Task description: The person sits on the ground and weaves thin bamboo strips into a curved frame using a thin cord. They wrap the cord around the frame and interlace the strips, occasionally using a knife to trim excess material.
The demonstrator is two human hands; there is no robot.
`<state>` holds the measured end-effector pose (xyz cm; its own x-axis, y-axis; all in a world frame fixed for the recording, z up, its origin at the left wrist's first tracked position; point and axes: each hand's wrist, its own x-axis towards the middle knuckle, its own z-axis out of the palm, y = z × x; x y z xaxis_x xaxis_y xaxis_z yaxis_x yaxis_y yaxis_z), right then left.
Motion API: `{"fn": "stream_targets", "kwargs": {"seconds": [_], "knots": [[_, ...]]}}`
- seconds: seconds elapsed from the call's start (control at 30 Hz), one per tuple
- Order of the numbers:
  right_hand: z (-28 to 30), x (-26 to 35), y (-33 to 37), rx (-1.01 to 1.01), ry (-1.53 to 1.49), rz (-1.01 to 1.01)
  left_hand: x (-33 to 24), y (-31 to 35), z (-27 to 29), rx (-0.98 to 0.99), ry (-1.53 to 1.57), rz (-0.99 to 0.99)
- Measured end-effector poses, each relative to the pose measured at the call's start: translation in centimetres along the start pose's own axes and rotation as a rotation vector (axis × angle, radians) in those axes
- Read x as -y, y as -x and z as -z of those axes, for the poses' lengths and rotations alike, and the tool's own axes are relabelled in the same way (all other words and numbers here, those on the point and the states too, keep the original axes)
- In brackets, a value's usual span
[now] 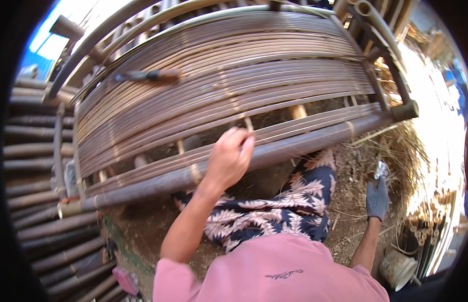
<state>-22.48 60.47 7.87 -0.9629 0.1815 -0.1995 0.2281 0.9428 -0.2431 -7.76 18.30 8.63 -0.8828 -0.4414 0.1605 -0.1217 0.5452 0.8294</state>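
A long bench [204, 100] of dark bamboo slats stretches across in front of me, with an open gap between its slats near the front pole [289, 151]. Over that pole my left hand [229, 155] is bare, its fingers curled closed beside the gap. A thin pale strip [249, 124] shows by its fingertips; whether it is held cannot be made out. Down by the ground at the right, my right hand [377, 200] wears a grey glove. Its fingers close around a small shiny silvery thing [381, 170], too small to name.
A tool with a brown handle [166, 75] and dark blade lies on the slats. Bamboo poles [37, 151] are stacked at the left. Straw-like shavings [407, 151], cut bamboo pieces [427, 229] and a pale round container [397, 269] are at the right. A pink object [125, 280] lies lower left.
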Motion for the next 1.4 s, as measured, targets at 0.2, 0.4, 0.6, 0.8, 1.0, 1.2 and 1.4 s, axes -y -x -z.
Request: {"fn": "stream_targets", "kwargs": {"seconds": [0.2,0.4,0.6,0.8,1.0,1.2,1.4], "knots": [[-6.4,21.7,8.4,-0.082,-0.043,1.016,7.9,-1.6,-3.4,0.114,-0.433,0.299],[-14.2,26.7,8.0,0.03,0.223,1.154,9.3,-2.2,-2.9,0.257,-0.291,0.417],[-11.9,26.3,5.0,0.61,0.064,0.906,9.1,-2.1,-3.0,0.289,-0.27,0.486],[-7.2,29.6,3.6,0.878,-0.04,0.864,9.1,-2.0,-3.3,0.277,-0.237,0.475],[-2.8,35.2,3.3,1.586,-1.175,0.485,9.9,-2.2,-3.3,0.273,-0.273,0.51],[-6.2,28.0,2.0,0.585,0.551,1.137,9.7,-3.5,-3.2,0.405,-0.292,0.551],[-10.5,27.6,10.7,0.719,-0.043,1.392,9.8,-3.2,-3.3,0.425,-0.238,0.544]]}}
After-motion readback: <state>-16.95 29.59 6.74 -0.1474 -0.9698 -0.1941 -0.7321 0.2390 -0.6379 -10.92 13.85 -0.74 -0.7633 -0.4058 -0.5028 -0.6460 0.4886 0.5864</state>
